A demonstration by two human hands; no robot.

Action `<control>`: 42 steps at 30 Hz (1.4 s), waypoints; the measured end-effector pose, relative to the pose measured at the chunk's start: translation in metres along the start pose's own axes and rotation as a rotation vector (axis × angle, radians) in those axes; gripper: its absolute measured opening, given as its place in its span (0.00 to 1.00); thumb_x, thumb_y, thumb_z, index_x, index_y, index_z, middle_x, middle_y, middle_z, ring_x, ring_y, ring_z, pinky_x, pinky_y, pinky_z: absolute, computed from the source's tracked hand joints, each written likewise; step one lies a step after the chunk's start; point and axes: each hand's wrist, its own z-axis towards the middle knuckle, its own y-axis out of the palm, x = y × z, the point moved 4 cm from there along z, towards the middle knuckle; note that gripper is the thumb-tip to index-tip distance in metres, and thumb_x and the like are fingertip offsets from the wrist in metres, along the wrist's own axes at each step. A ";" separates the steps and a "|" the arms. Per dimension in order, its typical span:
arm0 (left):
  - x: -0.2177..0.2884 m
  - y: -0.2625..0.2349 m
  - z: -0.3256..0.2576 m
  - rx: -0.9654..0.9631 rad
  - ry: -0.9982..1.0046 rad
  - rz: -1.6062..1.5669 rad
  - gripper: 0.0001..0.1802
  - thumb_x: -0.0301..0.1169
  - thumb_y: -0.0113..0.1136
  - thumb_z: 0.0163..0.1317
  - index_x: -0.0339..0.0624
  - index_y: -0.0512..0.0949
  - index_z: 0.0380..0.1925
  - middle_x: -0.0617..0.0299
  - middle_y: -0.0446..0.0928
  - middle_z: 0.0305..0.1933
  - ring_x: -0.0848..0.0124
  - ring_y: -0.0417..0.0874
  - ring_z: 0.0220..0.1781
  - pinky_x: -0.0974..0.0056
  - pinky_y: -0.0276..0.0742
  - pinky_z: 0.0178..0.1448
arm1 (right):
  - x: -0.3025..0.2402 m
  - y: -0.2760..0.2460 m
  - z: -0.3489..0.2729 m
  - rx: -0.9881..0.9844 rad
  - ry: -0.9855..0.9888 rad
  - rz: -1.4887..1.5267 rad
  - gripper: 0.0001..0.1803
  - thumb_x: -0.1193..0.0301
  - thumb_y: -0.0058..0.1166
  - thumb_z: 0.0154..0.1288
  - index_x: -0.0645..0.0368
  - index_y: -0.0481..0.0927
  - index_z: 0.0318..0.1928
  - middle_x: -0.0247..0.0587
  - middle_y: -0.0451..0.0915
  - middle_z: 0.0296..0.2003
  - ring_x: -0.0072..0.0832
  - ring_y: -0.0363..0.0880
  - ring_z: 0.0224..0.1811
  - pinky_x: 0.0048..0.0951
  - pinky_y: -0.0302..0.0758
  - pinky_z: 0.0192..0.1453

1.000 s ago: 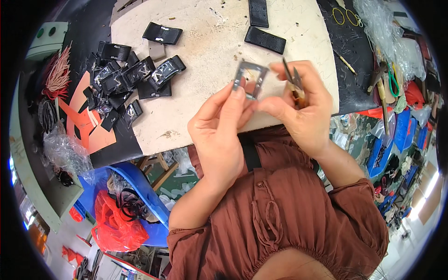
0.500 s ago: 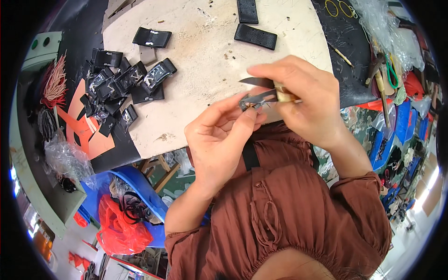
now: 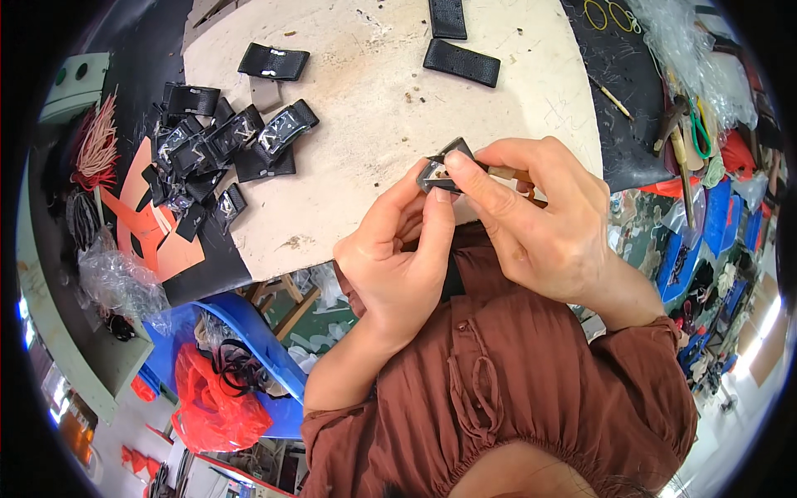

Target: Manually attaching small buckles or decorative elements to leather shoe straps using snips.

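Observation:
Between my hands, above the board's near part, is a small black leather strap piece (image 3: 434, 177) with a shiny face and pale bits on it. My left hand (image 3: 398, 232) pinches its near and left edges between thumb and fingers. My right hand (image 3: 548, 220) presses its thumb on the piece's right side. Tucked in the right fingers is a pair of scissors, of which the yellow-brown handle (image 3: 516, 174) shows; most of the blades are hidden. To the left lies a pile of similar black strap pieces (image 3: 212, 145), some with shiny faces.
A pale work board (image 3: 357, 100) lies on a black tabletop. Two plain black strips (image 3: 462, 63) rest at its far side. Orange scraps (image 3: 154, 224) lie at left, above a blue bin (image 3: 249, 324) with a red bag (image 3: 216, 398). Tools (image 3: 685, 149) and plastic wrap stand at right.
The scissors blades, spread in view before, are now mostly hidden in my right hand. That hand has come down, its thumb now on the strap piece, which has shifted slightly up.

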 end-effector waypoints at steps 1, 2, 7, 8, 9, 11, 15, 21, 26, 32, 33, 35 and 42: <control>0.000 0.000 0.001 0.003 0.003 0.001 0.13 0.18 0.56 0.60 0.25 0.75 0.46 0.53 0.81 0.38 0.73 0.82 0.38 0.71 0.80 0.44 | 0.000 0.000 0.000 0.007 -0.005 0.002 0.24 0.76 0.57 0.38 0.54 0.82 0.44 0.33 0.75 0.35 0.26 0.74 0.29 0.25 0.73 0.25; 0.001 -0.001 0.002 0.006 0.006 0.001 0.13 0.18 0.56 0.60 0.25 0.75 0.45 0.53 0.81 0.38 0.73 0.82 0.38 0.71 0.79 0.44 | 0.000 0.000 0.000 0.014 -0.009 0.005 0.24 0.76 0.57 0.38 0.54 0.82 0.44 0.32 0.75 0.35 0.26 0.74 0.29 0.25 0.73 0.25; -0.002 0.000 0.002 0.073 0.045 -0.029 0.13 0.17 0.57 0.58 0.26 0.76 0.44 0.55 0.82 0.33 0.78 0.82 0.33 0.75 0.78 0.38 | -0.003 0.002 -0.001 0.000 0.070 0.020 0.25 0.78 0.57 0.40 0.52 0.82 0.45 0.34 0.75 0.35 0.28 0.75 0.29 0.26 0.74 0.25; 0.000 0.000 0.002 0.079 0.042 -0.048 0.12 0.17 0.57 0.58 0.26 0.76 0.44 0.55 0.82 0.33 0.78 0.82 0.33 0.75 0.78 0.37 | -0.006 0.005 -0.003 0.004 0.102 0.015 0.25 0.78 0.57 0.41 0.52 0.82 0.46 0.35 0.75 0.36 0.28 0.75 0.30 0.26 0.74 0.26; 0.001 0.001 0.002 0.085 0.041 -0.065 0.12 0.17 0.57 0.58 0.26 0.76 0.43 0.55 0.82 0.33 0.78 0.82 0.33 0.75 0.78 0.37 | -0.007 0.008 -0.005 0.031 0.123 0.037 0.24 0.78 0.57 0.42 0.52 0.82 0.46 0.36 0.75 0.36 0.29 0.76 0.30 0.27 0.75 0.26; 0.000 0.001 0.002 0.122 0.078 -0.084 0.11 0.17 0.57 0.59 0.26 0.76 0.43 0.55 0.82 0.33 0.78 0.82 0.32 0.75 0.78 0.36 | -0.009 0.017 -0.009 0.085 0.165 0.082 0.24 0.79 0.57 0.43 0.53 0.81 0.46 0.37 0.75 0.37 0.30 0.76 0.31 0.28 0.76 0.27; 0.000 -0.005 0.004 0.132 0.113 -0.016 0.10 0.17 0.56 0.60 0.26 0.76 0.42 0.53 0.81 0.33 0.75 0.83 0.33 0.74 0.79 0.38 | 0.000 0.025 -0.009 0.062 0.375 0.606 0.15 0.76 0.53 0.61 0.57 0.80 0.49 0.41 0.74 0.37 0.28 0.76 0.31 0.22 0.74 0.33; -0.001 -0.009 0.004 0.117 -0.021 -0.194 0.07 0.17 0.53 0.61 0.25 0.74 0.38 0.49 0.80 0.34 0.67 0.84 0.36 0.68 0.82 0.41 | 0.012 0.002 -0.003 0.012 0.335 0.320 0.15 0.80 0.56 0.57 0.60 0.81 0.47 0.39 0.74 0.37 0.19 0.72 0.26 0.18 0.70 0.29; 0.005 -0.007 0.003 0.018 -0.101 -0.083 0.04 0.20 0.53 0.62 0.27 0.74 0.34 0.48 0.80 0.32 0.64 0.85 0.34 0.67 0.84 0.36 | 0.012 0.008 -0.003 0.178 0.113 0.148 0.16 0.80 0.59 0.52 0.59 0.82 0.44 0.39 0.73 0.33 0.22 0.70 0.18 0.22 0.68 0.21; -0.002 -0.007 0.009 -0.058 -0.449 -0.599 0.05 0.23 0.56 0.61 0.30 0.74 0.33 0.48 0.81 0.32 0.65 0.85 0.32 0.68 0.82 0.35 | 0.022 0.017 -0.001 0.195 0.516 0.751 0.13 0.77 0.63 0.53 0.63 0.82 0.42 0.34 0.73 0.32 0.14 0.69 0.26 0.15 0.64 0.26; -0.004 -0.003 0.007 -0.012 -0.402 -0.542 0.05 0.23 0.56 0.61 0.30 0.74 0.33 0.48 0.81 0.31 0.66 0.85 0.31 0.69 0.82 0.35 | 0.019 0.014 0.001 0.213 0.437 0.629 0.15 0.76 0.65 0.51 0.63 0.82 0.41 0.34 0.73 0.31 0.15 0.70 0.26 0.15 0.65 0.26; 0.000 -0.002 0.005 0.069 -0.113 -0.301 0.06 0.21 0.58 0.59 0.29 0.75 0.35 0.52 0.81 0.32 0.70 0.84 0.32 0.71 0.81 0.37 | 0.009 0.007 0.004 0.249 0.280 0.386 0.18 0.73 0.70 0.46 0.63 0.82 0.40 0.35 0.73 0.31 0.16 0.70 0.26 0.16 0.66 0.26; -0.003 0.004 -0.001 0.200 0.358 0.134 0.11 0.19 0.64 0.51 0.31 0.79 0.37 0.54 0.82 0.27 0.73 0.84 0.26 0.73 0.79 0.32 | 0.005 0.011 -0.001 0.258 0.342 0.426 0.20 0.77 0.71 0.39 0.63 0.83 0.38 0.37 0.76 0.28 0.19 0.73 0.23 0.19 0.69 0.23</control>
